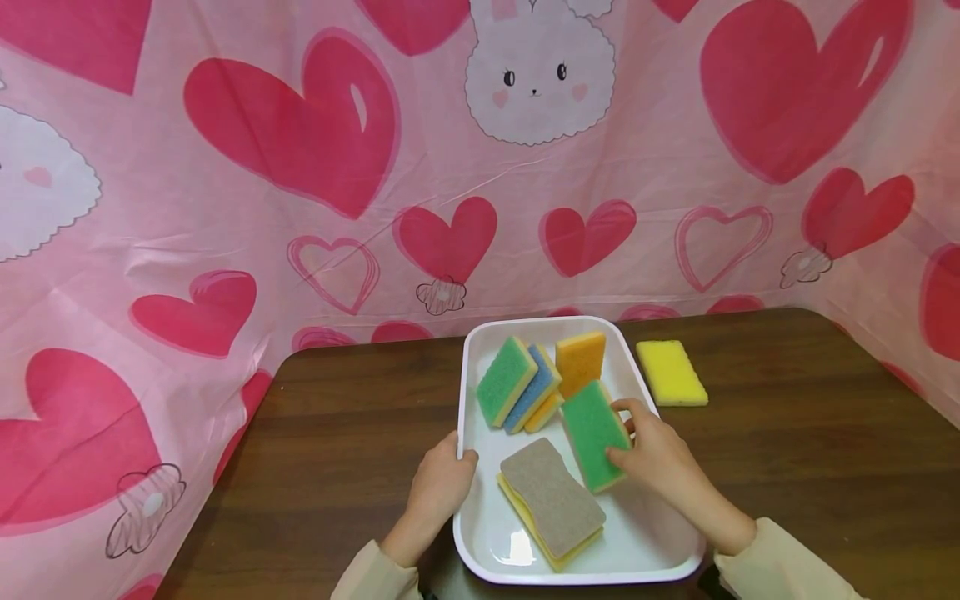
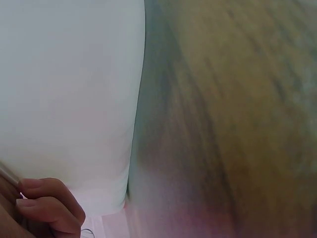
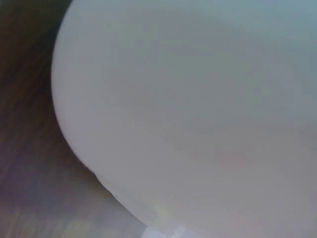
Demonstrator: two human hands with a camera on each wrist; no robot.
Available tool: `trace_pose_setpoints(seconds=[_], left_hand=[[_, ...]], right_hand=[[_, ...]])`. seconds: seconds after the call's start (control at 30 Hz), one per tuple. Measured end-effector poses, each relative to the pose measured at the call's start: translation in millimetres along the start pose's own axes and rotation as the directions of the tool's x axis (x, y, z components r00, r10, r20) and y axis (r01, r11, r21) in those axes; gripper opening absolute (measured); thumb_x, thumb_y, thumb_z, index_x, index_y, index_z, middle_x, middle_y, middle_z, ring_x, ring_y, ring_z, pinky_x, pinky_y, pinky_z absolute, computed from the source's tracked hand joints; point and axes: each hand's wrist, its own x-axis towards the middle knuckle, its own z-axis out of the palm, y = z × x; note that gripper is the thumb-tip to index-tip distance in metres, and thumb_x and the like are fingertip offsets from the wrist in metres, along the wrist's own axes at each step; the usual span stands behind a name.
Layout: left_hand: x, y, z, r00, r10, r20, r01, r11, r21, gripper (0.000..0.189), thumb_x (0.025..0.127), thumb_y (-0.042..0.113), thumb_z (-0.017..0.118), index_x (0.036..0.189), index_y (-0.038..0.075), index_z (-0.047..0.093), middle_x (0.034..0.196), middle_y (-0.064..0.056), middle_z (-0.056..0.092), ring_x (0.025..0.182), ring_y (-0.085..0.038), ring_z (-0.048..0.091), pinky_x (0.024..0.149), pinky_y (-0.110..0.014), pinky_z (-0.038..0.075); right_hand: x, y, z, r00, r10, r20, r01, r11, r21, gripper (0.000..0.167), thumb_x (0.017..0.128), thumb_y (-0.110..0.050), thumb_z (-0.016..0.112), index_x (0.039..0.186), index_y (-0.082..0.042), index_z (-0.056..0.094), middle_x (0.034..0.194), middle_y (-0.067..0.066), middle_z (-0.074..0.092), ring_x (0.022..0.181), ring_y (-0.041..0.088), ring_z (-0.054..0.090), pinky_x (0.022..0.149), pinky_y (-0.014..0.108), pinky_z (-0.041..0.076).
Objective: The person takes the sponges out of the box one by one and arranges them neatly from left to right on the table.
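My left hand (image 1: 444, 479) grips the left rim of a white tray (image 1: 652, 533); in the left wrist view its fingers (image 2: 52, 210) curl at the rim beside the tray's pale side. Over the tray's right half, my right hand (image 1: 663, 454) pinches a green-faced sponge (image 1: 594, 437) by its right edge, thumb on the green face. Close below lies a grey-faced sponge (image 1: 555, 496) with a yellow underside. Behind, a green sponge (image 1: 506, 379), a blue sponge (image 1: 534, 387) and an orange-yellow one (image 1: 546, 412) lean together. An orange sponge (image 1: 581, 362) stands at the back.
A yellow sponge (image 1: 671, 372) lies on the dark wooden table (image 1: 360, 417), right of the tray. A pink cloth (image 1: 517, 175) with hearts and rabbit faces hangs behind the table. The right wrist view shows mostly the tray's blurred white side (image 3: 173, 109).
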Motion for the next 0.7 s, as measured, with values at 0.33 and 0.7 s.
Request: trace_pose_setpoints(seconds=[0.33, 0.7], left_hand=[[0.0, 0.3, -0.1, 1.000, 0.003, 0.011, -0.003, 1.000, -0.008, 0.031, 0.088, 0.017, 0.051, 0.113, 0.000, 0.061, 0.094, -0.016, 0.068, 0.074, -0.022, 0.061, 0.059, -0.036, 0.048], [0.0, -0.6, 0.2, 1.000, 0.024, -0.012, -0.024, 1.000, 0.005, 0.027, 0.087, 0.016, 0.051, 0.105, 0.000, 0.061, 0.090, -0.017, 0.067, 0.072, -0.023, 0.059, 0.059, -0.037, 0.046]], right_hand=[[-0.2, 2.9, -12.9, 1.000, 0.007, -0.028, -0.006, 1.000, 0.011, 0.056, 0.076, -0.009, 0.071, 0.124, 0.005, 0.047, 0.095, 0.018, 0.066, 0.083, 0.026, 0.062, 0.065, 0.035, 0.046], [4.0, 6.2, -30.6, 0.998, 0.054, -0.033, -0.052, 0.996, 0.068, 0.057, 0.082, -0.012, 0.068, 0.129, 0.008, 0.042, 0.109, 0.029, 0.061, 0.086, 0.031, 0.062, 0.065, 0.033, 0.049]])
